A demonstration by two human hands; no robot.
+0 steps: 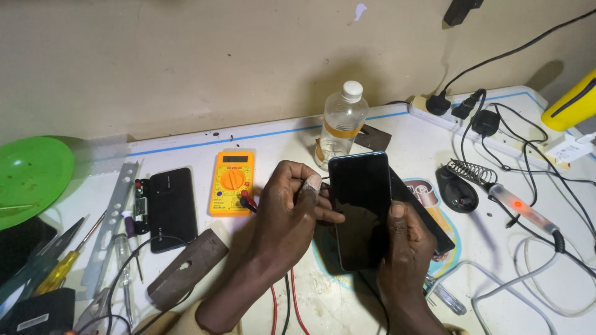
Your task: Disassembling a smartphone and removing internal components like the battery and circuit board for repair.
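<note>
My right hand [405,245] grips a black smartphone [359,205] by its lower right edge and holds it tilted up, dark screen toward me. My left hand [288,214] rests against the phone's left edge, with a thin tool pinched between thumb and forefinger near the upper left side. Behind the phone lies another dark flat panel [428,217] on a round printed mat [444,232]. Red and black leads [282,307] run under my left forearm.
A yellow multimeter [231,182], a second black phone [171,208], a metal strip [115,217], screwdrivers [65,263] and a green bowl [31,177] sit to the left. A clear plastic bottle [340,124] stands behind. Soldering iron [521,208], its stand [458,186] and a power strip [447,111] lie on the right.
</note>
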